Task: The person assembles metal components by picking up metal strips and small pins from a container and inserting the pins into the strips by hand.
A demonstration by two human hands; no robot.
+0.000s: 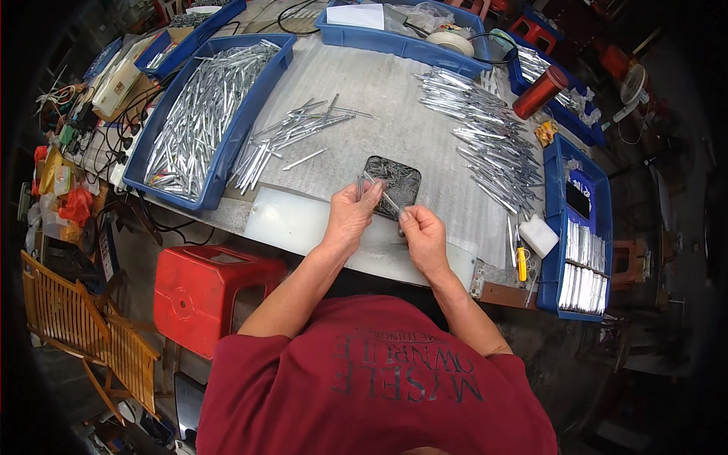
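Between my hands is a slim silver metal rod [390, 202], slanting down to the right. My left hand [353, 215] is closed in a pinch around its upper end. The fingers of my right hand [425, 235] pinch its lower end. Just beyond and partly beneath my hands sits a small black square tray [419, 176] full of small dark thin pieces [396, 176]; their exact kind is too small to tell. Ahead on the left lies a loose heap of silver metal rods [284, 135], with a single one apart from it.
At the left stands a long blue bin [284, 54] of similar rods. A large spread pile of rods [485, 136] lies right. Beyond it are a red cylinder [540, 92] and a blue bin [555, 227]. A yellow-handled tool [522, 263] and white block [538, 235] lie near the edge.
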